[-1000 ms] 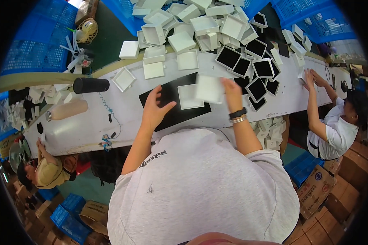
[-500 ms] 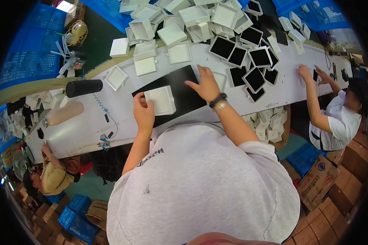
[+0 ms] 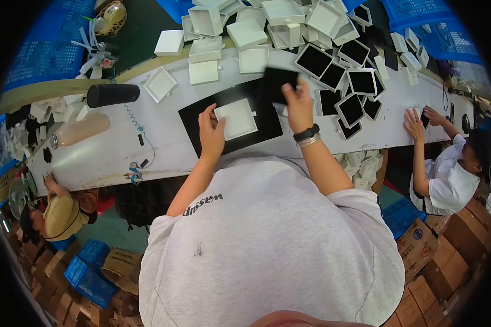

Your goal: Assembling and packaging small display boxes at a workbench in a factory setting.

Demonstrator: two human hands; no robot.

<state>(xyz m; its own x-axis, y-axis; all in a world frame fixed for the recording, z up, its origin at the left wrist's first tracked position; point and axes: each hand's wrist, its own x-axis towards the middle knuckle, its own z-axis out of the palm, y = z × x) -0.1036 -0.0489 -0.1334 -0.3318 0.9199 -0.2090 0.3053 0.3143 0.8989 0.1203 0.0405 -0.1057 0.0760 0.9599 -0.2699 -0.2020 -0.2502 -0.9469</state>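
Left hand (image 3: 211,133) gripped white box tray (image 3: 235,118) on black mat (image 3: 230,117) near bench (image 3: 109,158) front edge. Right hand (image 3: 298,104) pinched black insert (image 3: 279,83) above mat. Judged step: fitting insert. Next move called for squaring insert over tray, then pressing down.

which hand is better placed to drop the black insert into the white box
The right hand: it already pinches the black insert just beyond the white box. The left hand rests on the box's left edge over the black mat, so it looks better suited to steadying the box.
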